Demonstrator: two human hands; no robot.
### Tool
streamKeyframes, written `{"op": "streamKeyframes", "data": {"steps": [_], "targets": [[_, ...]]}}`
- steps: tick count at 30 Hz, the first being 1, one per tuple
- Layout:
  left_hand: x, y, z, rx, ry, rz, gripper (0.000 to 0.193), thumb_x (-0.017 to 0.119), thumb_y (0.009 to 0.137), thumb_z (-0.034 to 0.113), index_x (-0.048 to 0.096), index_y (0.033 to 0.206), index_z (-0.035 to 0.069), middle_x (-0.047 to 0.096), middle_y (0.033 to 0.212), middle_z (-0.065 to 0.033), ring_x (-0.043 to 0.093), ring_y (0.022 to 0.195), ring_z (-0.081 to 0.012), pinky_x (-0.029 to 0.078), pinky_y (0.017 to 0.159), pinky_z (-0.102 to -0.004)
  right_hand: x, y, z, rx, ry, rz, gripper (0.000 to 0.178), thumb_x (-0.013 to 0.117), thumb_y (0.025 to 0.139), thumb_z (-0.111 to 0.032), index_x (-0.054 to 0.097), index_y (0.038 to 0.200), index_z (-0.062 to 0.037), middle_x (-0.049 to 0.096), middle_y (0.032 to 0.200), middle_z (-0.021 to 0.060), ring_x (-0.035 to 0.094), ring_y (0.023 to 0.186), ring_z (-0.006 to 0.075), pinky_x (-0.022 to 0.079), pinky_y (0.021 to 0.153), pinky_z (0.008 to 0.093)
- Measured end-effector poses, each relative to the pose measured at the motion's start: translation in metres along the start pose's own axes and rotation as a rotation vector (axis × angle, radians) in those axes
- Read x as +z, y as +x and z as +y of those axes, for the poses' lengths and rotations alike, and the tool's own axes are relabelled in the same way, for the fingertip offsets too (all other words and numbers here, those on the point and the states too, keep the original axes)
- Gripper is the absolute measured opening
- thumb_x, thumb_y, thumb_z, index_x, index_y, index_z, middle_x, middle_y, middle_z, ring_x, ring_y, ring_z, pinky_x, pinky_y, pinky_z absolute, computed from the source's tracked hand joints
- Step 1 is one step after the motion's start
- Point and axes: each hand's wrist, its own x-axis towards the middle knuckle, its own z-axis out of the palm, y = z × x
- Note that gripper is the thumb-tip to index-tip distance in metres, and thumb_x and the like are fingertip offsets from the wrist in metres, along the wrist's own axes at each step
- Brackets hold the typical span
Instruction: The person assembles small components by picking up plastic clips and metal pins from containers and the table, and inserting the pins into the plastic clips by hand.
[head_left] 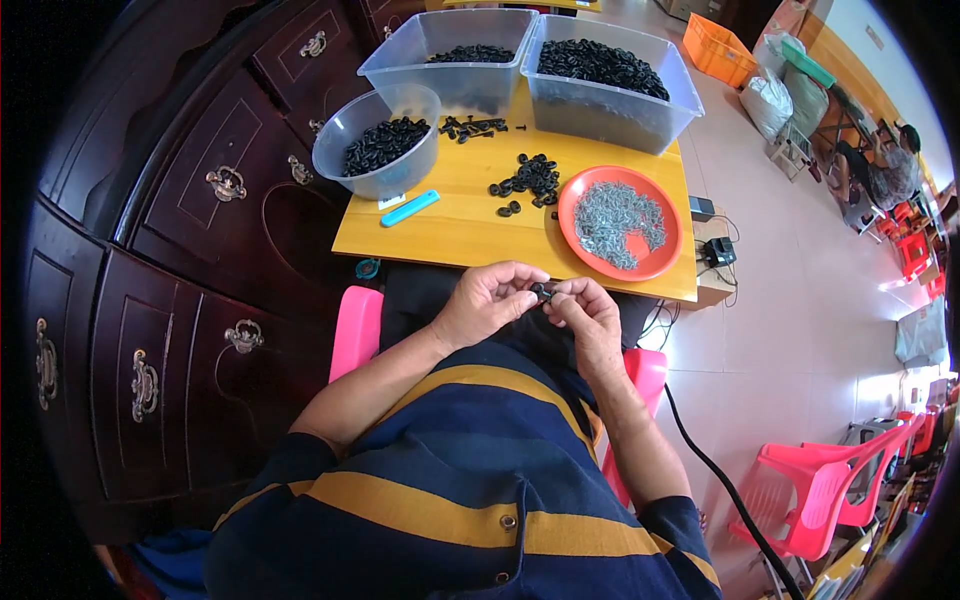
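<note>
Just off the table's front edge, my two hands meet over my lap at a small black rounded part (541, 291). My left hand (492, 302) pinches it between thumb and fingertips. The thumb and forefinger of my right hand (588, 318) close on its other side; any smaller piece in there is too small to make out. Beyond my hands lies a loose pile of black ring-like parts (536, 176). Right of it, an orange-red plate (672, 222) holds many small silver metal pieces that look like screws.
Two clear bins (690, 97) (372, 66) and a round clear tub (328, 168) hold black parts. Black pieces with stems (474, 128) lie between them. A light-blue flat tool (410, 208) rests by the tub. Dark drawers (200, 240) stand left; a pink chair (800, 490) and a seated person (885, 170), right.
</note>
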Motion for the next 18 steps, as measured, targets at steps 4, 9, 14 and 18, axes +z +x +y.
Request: {"op": "streamKeyframes", "data": {"steps": [4, 9, 14, 18], "targets": [[-0.0015, -0.0002, -0.0065, 0.054, 0.044, 0.001, 0.026, 0.06, 0.094, 0.002, 0.062, 0.119, -0.001, 0.064, 0.099, -0.0008, 0.062, 0.083, -0.0039, 0.051, 0.069, -0.0184, 0.0014, -0.0004, -0.0011, 0.007, -0.006, 0.012, 0.008, 0.063, 0.093, -0.007, 0.062, 0.099, -0.0029, 0.068, 0.087, 0.0042, 0.061, 0.076, 0.0086, 0.048, 0.073, 0.0227], [-0.0012, 0.0001, -0.0047, 0.035, 0.036, 0.006, 0.024, 0.06, 0.093, 0.0, 0.063, 0.118, -0.002, 0.066, 0.099, -0.0015, 0.063, 0.082, -0.0036, 0.051, 0.072, -0.0185, -0.0001, -0.0003, -0.0009, 0.002, -0.023, 0.001, 0.009, 0.063, 0.092, -0.008, 0.063, 0.099, -0.0026, 0.068, 0.086, 0.0041, 0.061, 0.076, 0.0088, 0.048, 0.072, 0.0229], [0.001, 0.001, -0.0008, 0.009, 0.004, -0.006, 0.024, 0.06, 0.093, -0.001, 0.063, 0.116, -0.003, 0.067, 0.097, -0.0014, 0.063, 0.081, -0.003, 0.051, 0.073, -0.0184, -0.0006, -0.0001, -0.0003, 0.006, -0.023, -0.008, 0.009, 0.063, 0.093, -0.007, 0.062, 0.099, -0.0007, 0.068, 0.088, 0.0047, 0.06, 0.077, 0.0083, 0.048, 0.073, 0.0224], [0.0016, 0.0018, -0.0057, 0.052, 0.015, 0.003, 0.024, 0.061, 0.092, -0.002, 0.064, 0.115, -0.002, 0.066, 0.095, -0.0008, 0.062, 0.08, -0.003, 0.051, 0.072, -0.0183, -0.0002, 0.0, -0.0001, 0.011, -0.027, -0.005, 0.009, 0.062, 0.093, -0.006, 0.062, 0.1, -0.0005, 0.068, 0.089, 0.0048, 0.06, 0.078, 0.0085, 0.048, 0.074, 0.0224]]}}
